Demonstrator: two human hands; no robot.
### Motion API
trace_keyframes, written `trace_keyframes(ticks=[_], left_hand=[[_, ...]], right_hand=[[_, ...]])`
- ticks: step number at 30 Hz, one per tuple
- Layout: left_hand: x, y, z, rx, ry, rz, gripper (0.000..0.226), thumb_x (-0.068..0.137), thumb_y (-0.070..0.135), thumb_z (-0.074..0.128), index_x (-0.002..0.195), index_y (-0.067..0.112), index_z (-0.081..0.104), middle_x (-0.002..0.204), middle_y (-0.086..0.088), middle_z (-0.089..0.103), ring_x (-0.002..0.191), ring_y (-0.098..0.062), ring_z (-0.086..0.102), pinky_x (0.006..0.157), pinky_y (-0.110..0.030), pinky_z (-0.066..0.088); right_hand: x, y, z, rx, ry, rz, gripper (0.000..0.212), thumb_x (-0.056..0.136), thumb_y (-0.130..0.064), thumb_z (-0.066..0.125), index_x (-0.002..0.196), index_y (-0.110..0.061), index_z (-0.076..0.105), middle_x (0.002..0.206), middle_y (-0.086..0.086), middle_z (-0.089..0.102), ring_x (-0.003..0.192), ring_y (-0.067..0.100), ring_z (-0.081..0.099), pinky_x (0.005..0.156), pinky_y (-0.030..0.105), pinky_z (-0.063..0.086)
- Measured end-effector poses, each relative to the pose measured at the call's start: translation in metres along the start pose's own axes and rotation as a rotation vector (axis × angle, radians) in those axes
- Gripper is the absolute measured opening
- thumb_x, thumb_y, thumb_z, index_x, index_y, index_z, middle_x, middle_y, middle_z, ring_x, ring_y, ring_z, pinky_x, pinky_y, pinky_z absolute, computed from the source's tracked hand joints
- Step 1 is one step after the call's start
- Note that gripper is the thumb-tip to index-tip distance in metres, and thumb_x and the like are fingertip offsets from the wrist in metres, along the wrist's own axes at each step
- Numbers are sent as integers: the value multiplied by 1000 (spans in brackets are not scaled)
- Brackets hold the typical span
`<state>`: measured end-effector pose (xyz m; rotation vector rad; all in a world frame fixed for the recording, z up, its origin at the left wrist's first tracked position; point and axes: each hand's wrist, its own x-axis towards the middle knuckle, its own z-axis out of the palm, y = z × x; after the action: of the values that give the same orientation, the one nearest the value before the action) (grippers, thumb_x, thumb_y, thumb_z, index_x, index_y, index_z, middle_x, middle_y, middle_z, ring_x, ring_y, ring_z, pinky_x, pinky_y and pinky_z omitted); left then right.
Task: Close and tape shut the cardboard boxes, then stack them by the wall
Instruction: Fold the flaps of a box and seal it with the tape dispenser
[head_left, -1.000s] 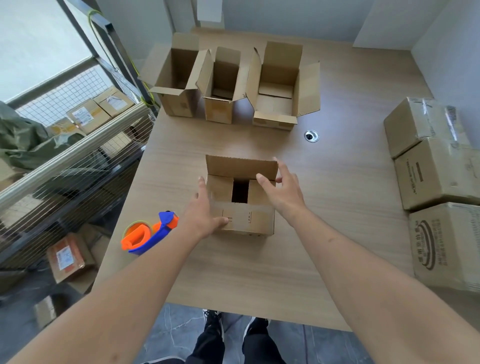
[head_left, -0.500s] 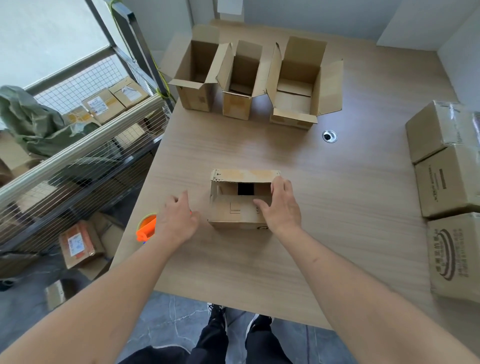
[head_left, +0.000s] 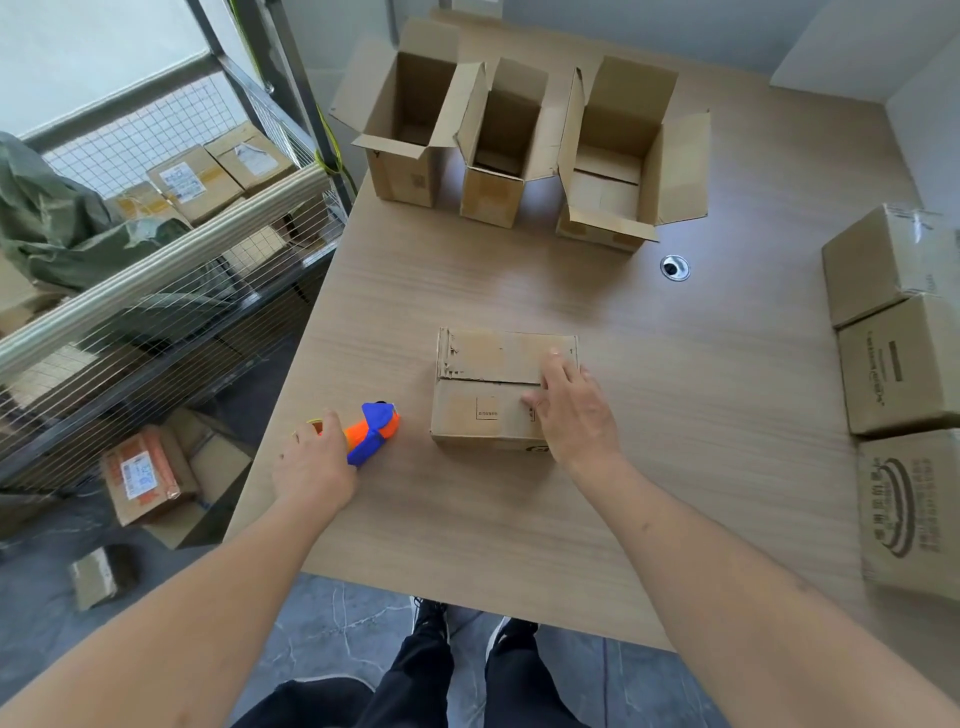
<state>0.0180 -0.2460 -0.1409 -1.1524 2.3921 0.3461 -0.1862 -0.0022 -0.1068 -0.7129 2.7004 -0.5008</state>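
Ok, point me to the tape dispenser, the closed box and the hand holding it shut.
tape dispenser (head_left: 373, 431), head view, blue and orange body.
closed box (head_left: 483, 410), head view, near top flap.
right hand (head_left: 574, 410), head view, back of hand.

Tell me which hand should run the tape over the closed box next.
Left. The left hand already grips the tape dispenser beside the box, whose flaps are down. The right hand lies flat across the seam, holding them shut, so it should probably stay put.
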Motion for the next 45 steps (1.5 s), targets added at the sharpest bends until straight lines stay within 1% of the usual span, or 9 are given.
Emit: trace_keyframes(ticks=[5,10,14,19,24,29,33,37,45], left_hand=[[-5,2,-18,-318,151,101,102,90,26,71,162,30,-2,131,-15,51,114,-39,55,88,-50,46],[-10,15,-54,-492,249,466,97,92,22,71,159,49,7,104,-4,50,83,-24,52,76,-41,46],[-5,30,-73,-375,211,841,91,88,17,69,156,54,20,109,-2,49,91,-22,46,84,-41,46],[-4,47,-78,23,151,1048,105,81,5,63,151,66,15,128,1,45,110,-29,49,95,-46,45],[-6,53,-72,187,213,1070,102,84,2,61,148,68,17,127,-9,44,121,-39,44,118,-55,28],[-10,58,-68,201,280,1071,115,83,-2,64,143,75,4,124,-11,45,122,-39,45,123,-53,12],[-14,61,-66,192,252,1049,122,80,-5,68,141,78,2,126,-9,43,126,-36,44,124,-56,9],[-19,66,-72,228,208,1011,106,82,-4,69,147,65,23,133,-9,43,133,-34,39,124,-52,5],[-25,67,-74,275,199,977,103,77,5,77,150,60,28,139,-11,44,139,-33,35,122,-55,16]], right_hand=[[-7,-4,1,68,-31,41,46,105,-36,53,150,-32,46,164,-8,34,153,37,23,117,44,35],[-22,-13,10,77,-86,27,43,107,-32,51,149,-38,49,166,-15,26,157,28,15,107,43,46],[-41,-17,18,155,-114,20,44,103,-28,59,145,-41,53,164,-21,29,156,23,18,103,41,49],[-63,-12,21,268,-57,29,47,98,-31,67,143,-41,55,161,-23,31,143,10,43,104,33,48],[-62,-7,5,42,-132,-15,49,101,-37,59,147,-46,46,162,-27,26,128,20,51,103,33,45],[-53,-13,-18,-133,-17,-189,66,95,-24,65,155,-34,37,134,-9,61,113,25,52,99,36,40],[-43,-11,-24,5,-168,-294,65,88,-8,62,147,-33,51,131,0,65,114,28,59,89,37,49],[-35,-11,-20,73,-202,-348,52,92,-7,60,135,-36,63,119,-1,71,104,26,64,72,30,44],[-30,-14,-13,232,-199,-264,22,98,-28,58,110,-39,74,98,-12,74,89,16,65,78,39,56]])
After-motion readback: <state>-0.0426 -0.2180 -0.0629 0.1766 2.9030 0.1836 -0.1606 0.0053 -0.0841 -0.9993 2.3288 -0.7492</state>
